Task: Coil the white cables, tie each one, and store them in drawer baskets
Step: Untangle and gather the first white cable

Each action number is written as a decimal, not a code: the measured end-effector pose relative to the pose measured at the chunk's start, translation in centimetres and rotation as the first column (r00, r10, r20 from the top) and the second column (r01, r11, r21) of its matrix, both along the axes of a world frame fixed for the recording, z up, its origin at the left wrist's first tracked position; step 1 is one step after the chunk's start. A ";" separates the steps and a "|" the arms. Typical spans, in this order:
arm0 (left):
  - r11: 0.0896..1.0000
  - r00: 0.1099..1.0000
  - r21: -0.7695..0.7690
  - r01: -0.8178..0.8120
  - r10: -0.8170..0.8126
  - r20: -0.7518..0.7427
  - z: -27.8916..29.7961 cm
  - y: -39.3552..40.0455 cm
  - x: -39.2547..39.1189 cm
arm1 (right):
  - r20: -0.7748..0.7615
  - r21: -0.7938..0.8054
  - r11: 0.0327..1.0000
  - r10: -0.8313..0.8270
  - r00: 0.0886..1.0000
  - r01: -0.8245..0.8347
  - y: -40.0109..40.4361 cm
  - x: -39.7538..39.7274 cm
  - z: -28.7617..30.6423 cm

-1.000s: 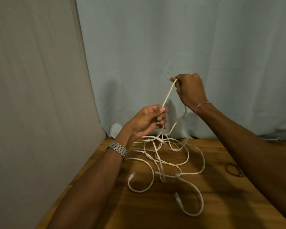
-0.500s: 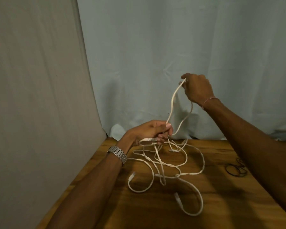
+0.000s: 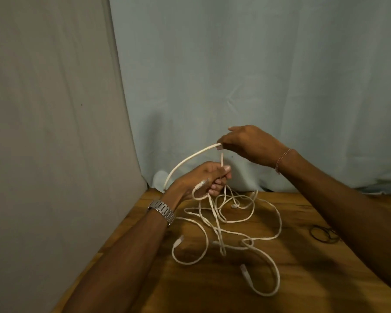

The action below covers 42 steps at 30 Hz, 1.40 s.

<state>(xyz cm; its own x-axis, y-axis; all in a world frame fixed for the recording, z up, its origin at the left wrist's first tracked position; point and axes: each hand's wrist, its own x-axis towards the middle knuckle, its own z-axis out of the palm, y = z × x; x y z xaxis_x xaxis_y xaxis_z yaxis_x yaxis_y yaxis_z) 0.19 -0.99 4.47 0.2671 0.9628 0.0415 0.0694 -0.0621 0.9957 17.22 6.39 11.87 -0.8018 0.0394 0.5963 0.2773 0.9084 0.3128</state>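
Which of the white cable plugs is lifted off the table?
The plug beside the left hand, hanging from the held loop. The other plugs lie on the wooden table.

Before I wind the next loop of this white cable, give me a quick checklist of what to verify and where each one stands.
1. Left hand grips the cable at the coil start: ok.
2. Right hand pinches the cable above it, forming an arched loop: ok.
3. Remaining cable on the table free of tangles: not ok, strands cross in several places.
4. Loose connector ends clear of the loops: cannot tell; one plug lies inside a bend.
5. Black ties in reach for tying: ok, beside the right forearm.
6. Drawer baskets ready: cannot tell, none in view.
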 end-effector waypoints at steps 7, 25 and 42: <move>0.987 0.987 0.035 -0.154 0.152 0.057 0.7 0.4 -0.5 | 0.011 -0.503 0.861 0.096 0.995 -0.077 -2.1 0.3 0.6; 0.941 0.910 0.165 -0.294 0.224 0.348 -0.6 -0.8 0.7 | -0.820 -0.398 0.745 -0.028 0.572 -0.534 -0.8 0.4 0.9; 0.974 0.851 0.004 -0.227 0.196 0.486 1.6 0.5 0.1 | -0.246 -0.385 0.919 -0.195 0.949 0.089 0.1 2.0 -5.0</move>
